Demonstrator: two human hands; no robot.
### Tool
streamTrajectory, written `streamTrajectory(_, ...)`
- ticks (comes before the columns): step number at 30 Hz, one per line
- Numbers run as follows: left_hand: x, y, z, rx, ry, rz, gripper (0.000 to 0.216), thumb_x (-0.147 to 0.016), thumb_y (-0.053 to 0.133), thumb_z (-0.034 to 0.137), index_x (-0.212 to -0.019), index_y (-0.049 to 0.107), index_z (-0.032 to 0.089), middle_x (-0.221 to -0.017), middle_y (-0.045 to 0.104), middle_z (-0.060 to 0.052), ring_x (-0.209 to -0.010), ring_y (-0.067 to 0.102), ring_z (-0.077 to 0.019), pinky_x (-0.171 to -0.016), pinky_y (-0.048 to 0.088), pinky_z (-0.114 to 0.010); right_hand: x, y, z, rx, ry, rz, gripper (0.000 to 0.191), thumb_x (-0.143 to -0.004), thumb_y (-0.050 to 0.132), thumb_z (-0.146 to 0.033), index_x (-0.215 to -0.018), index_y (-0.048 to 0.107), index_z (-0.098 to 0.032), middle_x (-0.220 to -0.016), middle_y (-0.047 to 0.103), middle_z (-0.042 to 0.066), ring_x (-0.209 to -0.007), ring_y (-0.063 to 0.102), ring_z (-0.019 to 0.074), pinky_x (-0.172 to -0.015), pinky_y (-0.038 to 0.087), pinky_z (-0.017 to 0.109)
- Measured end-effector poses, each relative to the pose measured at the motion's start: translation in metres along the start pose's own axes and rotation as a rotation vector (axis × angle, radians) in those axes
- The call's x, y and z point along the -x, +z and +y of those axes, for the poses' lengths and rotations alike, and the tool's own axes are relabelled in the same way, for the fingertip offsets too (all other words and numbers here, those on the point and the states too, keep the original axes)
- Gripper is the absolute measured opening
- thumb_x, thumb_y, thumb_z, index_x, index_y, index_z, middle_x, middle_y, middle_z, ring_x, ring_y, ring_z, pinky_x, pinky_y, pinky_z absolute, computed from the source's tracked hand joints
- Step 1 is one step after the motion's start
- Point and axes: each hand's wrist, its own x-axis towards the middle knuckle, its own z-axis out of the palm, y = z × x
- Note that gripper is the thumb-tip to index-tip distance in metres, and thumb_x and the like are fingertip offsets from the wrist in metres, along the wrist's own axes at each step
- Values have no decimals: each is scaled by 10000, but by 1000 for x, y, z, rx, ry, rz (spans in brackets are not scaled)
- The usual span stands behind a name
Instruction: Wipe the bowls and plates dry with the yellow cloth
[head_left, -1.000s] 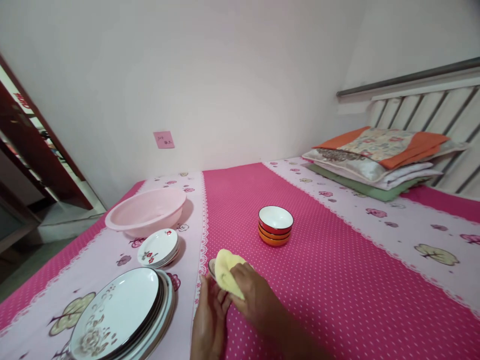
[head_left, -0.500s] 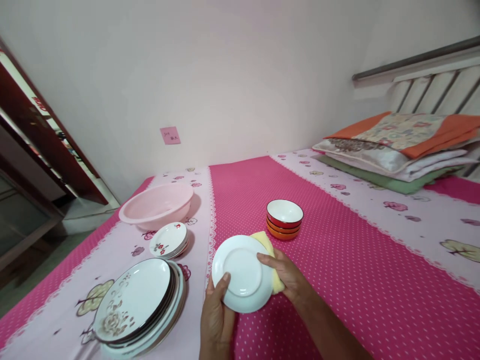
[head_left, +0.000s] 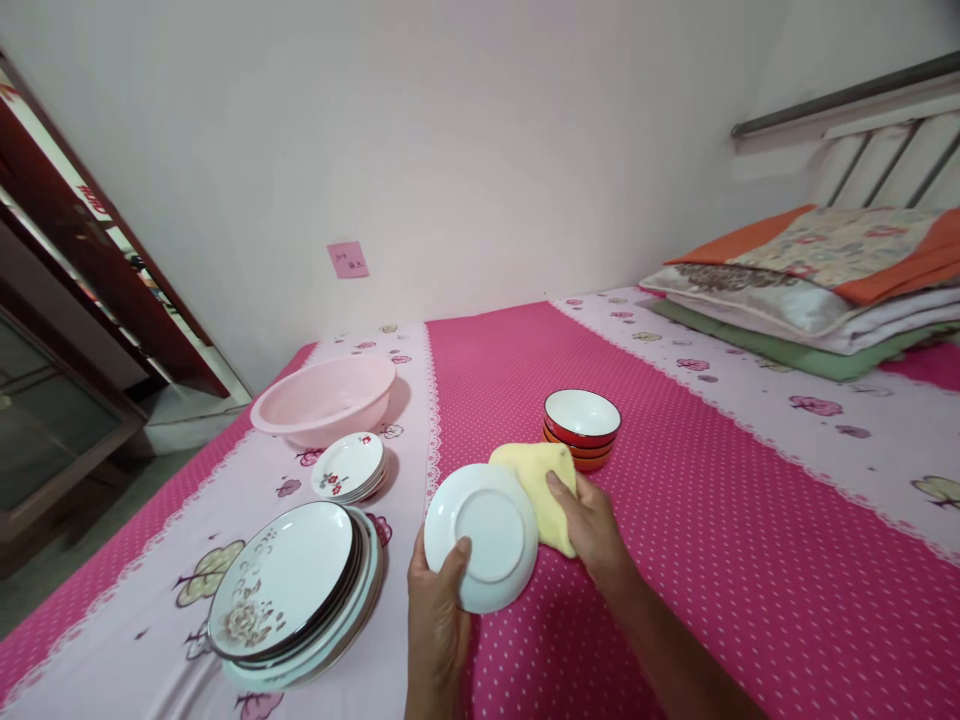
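In the head view my left hand (head_left: 441,598) grips a small white plate (head_left: 491,535) by its left edge, thumb across the face. The plate's underside with its foot ring faces me. My right hand (head_left: 592,525) is closed on a yellow cloth (head_left: 538,490), thumb on top and fingers hidden behind it. The cloth is at the plate's upper right edge; whether it touches the plate I cannot tell. Just beyond the cloth stands a stack of red and orange bowls (head_left: 582,420) with white insides.
To the left are a stack of large plates (head_left: 289,570), a pile of small flowered dishes (head_left: 349,465) and a pink basin (head_left: 326,400). Folded bedding and cushions (head_left: 817,270) lie at the far right by the headboard. A pink patterned sheet (head_left: 495,370) covers the bed.
My right hand has let go of the plate's right edge and drawn the cloth out from behind it, up and right. My left hand keeps hold of the plate. The view has shifted slightly.
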Motion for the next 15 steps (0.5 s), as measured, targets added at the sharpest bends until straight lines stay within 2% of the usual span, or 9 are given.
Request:
streamTrajectory(3,-2,-1,-2,-59,-15,-12,931,-641,951,245,-1471,534,189,-1100,809,-128,-965,787,-302,-902,626,-412,7,2,-14,184,-196,-7,596,-837,742,-625,-1204,739,-155,-1217,786,137,-1138,723,362,-956,581,437)
streamTrajectory(5,-3,-1,-5,-99,-21,-18,934,-647,945,252,-1475,517,180,-1105,807,-137,-964,787,-313,-913,622,-438,16,7,-25,289,-297,-111,515,-923,664,-555,-1226,727,-144,-1217,782,144,-1116,730,338,-963,576,428)
streamTrajectory(7,-5,-3,-9,-129,-28,-28,887,-660,935,262,-1443,531,159,-1085,806,-146,-986,782,-334,-928,618,-469,28,14,-35,345,-340,-253,436,-949,646,-454,-1263,712,-159,-1254,766,135,-1126,723,309,-979,566,415)
streamTrajectory(10,-8,-11,-15,-142,-44,-87,687,-645,902,230,-1273,637,148,-1090,794,-158,-1136,730,-394,-1005,585,-524,50,28,-45,447,-413,-521,346,-863,692,-234,-1205,738,-216,-1332,730,89,-1238,661,275,-1086,497,404)
streamTrajectory(12,-9,-20,-19,-138,-33,-121,474,-656,829,217,-1109,692,197,-1200,763,-143,-1304,634,-411,-1087,533,-547,64,37,-46,503,-490,-704,366,-753,711,-120,-1097,761,-234,-1312,740,58,-1311,608,268,-1160,426,408)
streamTrajectory(15,-10,-30,-23,-65,-35,-74,297,-702,708,227,-997,701,265,-1361,692,-78,-1477,469,-383,-1185,448,-554,75,47,-39,590,-580,-818,512,-681,707,-80,-1168,735,-237,-1364,714,58,-1378,550,263,-1217,344,424)
